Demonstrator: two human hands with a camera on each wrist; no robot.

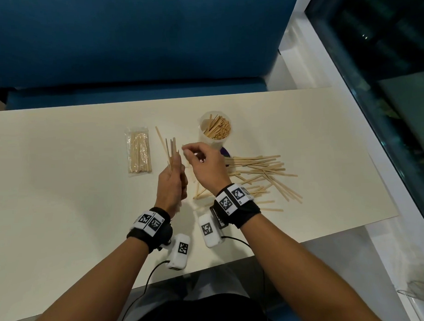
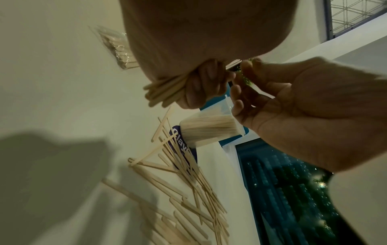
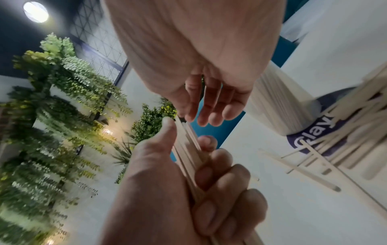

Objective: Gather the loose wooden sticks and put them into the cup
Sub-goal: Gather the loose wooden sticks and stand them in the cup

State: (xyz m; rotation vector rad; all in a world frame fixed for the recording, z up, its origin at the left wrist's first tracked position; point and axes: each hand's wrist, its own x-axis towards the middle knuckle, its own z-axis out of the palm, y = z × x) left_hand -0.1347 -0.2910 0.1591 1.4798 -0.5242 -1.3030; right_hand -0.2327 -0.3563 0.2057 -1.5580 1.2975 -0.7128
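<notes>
My left hand (image 1: 174, 178) grips a bundle of flat wooden sticks (image 1: 172, 152) upright above the table; the right wrist view shows its thumb and curled fingers (image 3: 209, 180) wrapped round the bundle (image 3: 188, 144). My right hand (image 1: 199, 158) hovers at the bundle's upper ends, fingers (image 3: 211, 106) loosely extended and holding nothing. A clear plastic cup (image 1: 214, 130) packed with sticks stands just beyond it. Several loose sticks (image 1: 259, 173) lie scattered to the right, and they also show in the left wrist view (image 2: 188, 182).
A sealed plastic packet of sticks (image 1: 138, 153) lies left of the hands. A purple disc lettered "Clay" (image 2: 182, 144) sits under the cup and part of the pile. The white table (image 1: 63, 189) ends at a blue bench behind and a window ledge at right.
</notes>
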